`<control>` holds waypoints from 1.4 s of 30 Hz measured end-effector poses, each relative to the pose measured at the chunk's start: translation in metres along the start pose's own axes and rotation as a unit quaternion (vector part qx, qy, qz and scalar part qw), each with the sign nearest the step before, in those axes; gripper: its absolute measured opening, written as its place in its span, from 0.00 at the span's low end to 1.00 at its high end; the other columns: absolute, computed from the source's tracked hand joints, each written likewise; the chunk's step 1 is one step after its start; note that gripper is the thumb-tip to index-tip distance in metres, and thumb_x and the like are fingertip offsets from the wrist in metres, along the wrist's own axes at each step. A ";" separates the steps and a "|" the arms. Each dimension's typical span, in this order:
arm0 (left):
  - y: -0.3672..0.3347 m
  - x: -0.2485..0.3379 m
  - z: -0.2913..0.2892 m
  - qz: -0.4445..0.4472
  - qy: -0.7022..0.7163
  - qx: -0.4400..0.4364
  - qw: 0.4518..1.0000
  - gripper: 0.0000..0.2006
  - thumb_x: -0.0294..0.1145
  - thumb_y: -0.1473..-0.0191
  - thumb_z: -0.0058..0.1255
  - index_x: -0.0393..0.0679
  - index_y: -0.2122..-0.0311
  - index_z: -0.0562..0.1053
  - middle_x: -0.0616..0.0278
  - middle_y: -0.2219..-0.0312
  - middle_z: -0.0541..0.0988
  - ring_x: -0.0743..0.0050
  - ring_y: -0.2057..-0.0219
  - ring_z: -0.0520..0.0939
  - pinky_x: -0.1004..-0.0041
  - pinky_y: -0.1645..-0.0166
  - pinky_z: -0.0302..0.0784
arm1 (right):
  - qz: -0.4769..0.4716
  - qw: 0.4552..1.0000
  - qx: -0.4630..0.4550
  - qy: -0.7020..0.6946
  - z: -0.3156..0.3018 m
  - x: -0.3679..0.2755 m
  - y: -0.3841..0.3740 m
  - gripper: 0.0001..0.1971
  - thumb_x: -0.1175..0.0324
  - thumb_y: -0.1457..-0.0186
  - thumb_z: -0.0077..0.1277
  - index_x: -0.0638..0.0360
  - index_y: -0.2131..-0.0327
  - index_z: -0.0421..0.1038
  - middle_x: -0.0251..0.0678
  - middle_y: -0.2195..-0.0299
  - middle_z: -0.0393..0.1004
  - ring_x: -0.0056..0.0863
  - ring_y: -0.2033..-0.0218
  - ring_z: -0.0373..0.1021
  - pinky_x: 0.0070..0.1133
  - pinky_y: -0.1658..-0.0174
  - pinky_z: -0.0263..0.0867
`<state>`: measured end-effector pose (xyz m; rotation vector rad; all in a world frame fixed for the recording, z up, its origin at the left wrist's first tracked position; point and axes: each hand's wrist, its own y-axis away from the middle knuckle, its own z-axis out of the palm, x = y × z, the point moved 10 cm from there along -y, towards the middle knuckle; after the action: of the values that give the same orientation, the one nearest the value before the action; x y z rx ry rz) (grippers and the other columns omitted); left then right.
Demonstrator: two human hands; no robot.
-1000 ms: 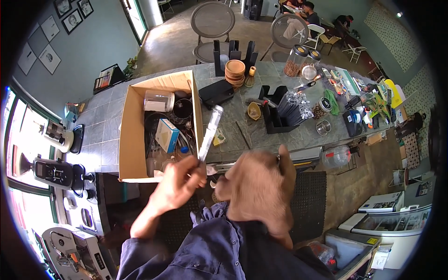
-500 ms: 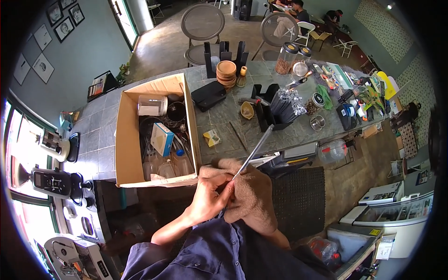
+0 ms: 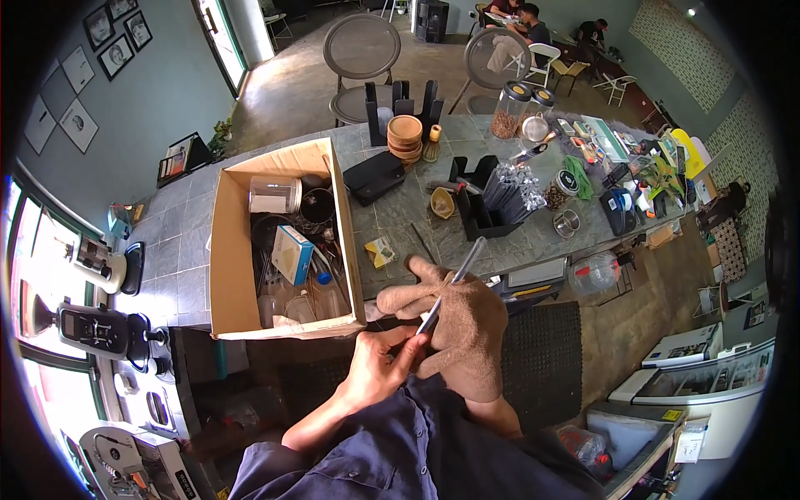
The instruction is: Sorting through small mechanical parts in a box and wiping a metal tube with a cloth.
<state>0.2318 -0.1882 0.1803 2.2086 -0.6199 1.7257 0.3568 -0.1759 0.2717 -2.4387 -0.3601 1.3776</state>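
Between thumb and fingers, my left hand (image 3: 379, 367) pinches the lower end of a slim, silvery straw-like stick (image 3: 468, 260). The stick slants up to the right, its far end free. A fuzzy brown cloth (image 3: 471, 337) covers my right hand (image 3: 454, 312), just right of the left. Part of the cloth crosses the stick's middle, and cloth folds point up and left like fingers. My right fingers themselves are hidden under it. Left of my hands stands an open cardboard box (image 3: 229, 250) with jars, a small blue-and-white box (image 3: 292, 254) and other items inside.
On the tiled counter (image 3: 171, 250) stand a black holder (image 3: 483, 221) of silvery wrapped sticks, stacked wooden bowls (image 3: 405, 137), a black case (image 3: 373, 177) and glass jars (image 3: 510, 112). Various small items crowd its right end. Coffee grinders (image 3: 92, 325) line the left. People sit far back.
My cloth-covered right hand has shifted right and the cloth has opened out into finger-like folds. My left hand, still pinching the stick, has moved slightly down and right.
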 end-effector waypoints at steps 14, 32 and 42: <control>0.012 -0.006 0.001 -0.043 0.084 -0.054 0.994 0.11 0.30 0.30 0.52 0.33 0.56 0.81 0.61 0.77 0.84 0.82 0.77 0.82 0.76 0.71 0.80 | -0.038 0.988 0.073 -0.131 -0.025 0.012 -0.020 0.13 0.74 0.66 0.65 0.60 0.72 0.75 0.33 0.69 0.83 0.28 0.67 0.78 0.25 0.61 0.73; -0.004 -0.007 -0.001 -0.031 -0.041 -0.007 0.999 0.10 0.31 0.37 0.61 0.34 0.58 0.83 0.56 0.74 0.86 0.77 0.75 0.84 0.73 0.69 0.80 | 0.010 0.992 -0.093 0.090 0.016 0.006 0.002 0.16 0.70 0.67 0.64 0.55 0.68 0.75 0.30 0.65 0.78 0.34 0.65 0.73 0.28 0.61 0.71; -0.046 0.029 -0.043 0.065 -0.020 0.133 0.989 0.10 0.29 0.44 0.69 0.34 0.61 0.83 0.60 0.70 0.84 0.75 0.67 0.85 0.75 0.61 0.79 | -0.008 0.983 -0.149 0.111 0.036 0.021 0.031 0.25 0.66 0.68 0.66 0.57 0.60 0.76 0.37 0.64 0.75 0.39 0.60 0.74 0.29 0.58 0.71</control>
<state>0.2231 -0.1334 0.2216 2.4366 -0.5848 1.9326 0.3380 -0.1919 0.2257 -2.7893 -0.5639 1.0942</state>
